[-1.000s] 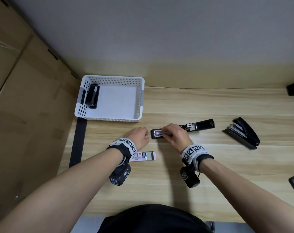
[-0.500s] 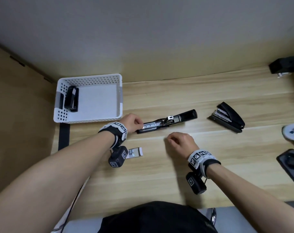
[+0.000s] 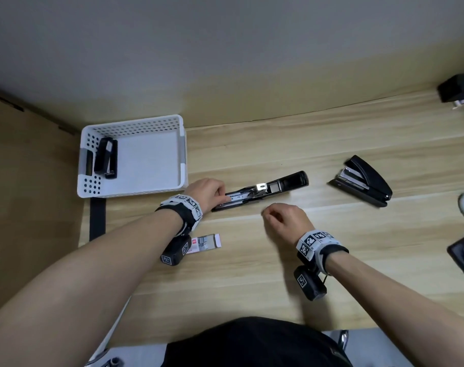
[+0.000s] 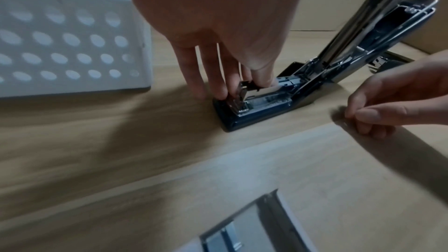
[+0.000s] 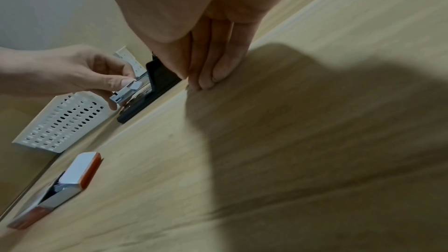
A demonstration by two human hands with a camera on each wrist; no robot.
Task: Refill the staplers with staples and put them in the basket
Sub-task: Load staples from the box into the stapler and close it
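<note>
Your left hand (image 3: 208, 190) pinches the opened stapler (image 3: 262, 190) at frame centre. Your right hand (image 3: 285, 221), fingers curled and holding nothing, rests just below it.

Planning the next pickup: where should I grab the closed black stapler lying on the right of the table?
Judging by its pose, take the closed black stapler across its narrow body near the middle, coming from above. Its long sides are free on the table, while its front gapes slightly, giving poorer purchase.

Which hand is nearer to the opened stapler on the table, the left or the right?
Left. The left hand pinches the metal staple channel at the front end of the opened stapler. The right hand rests on the table just in front of it, not touching.
</note>
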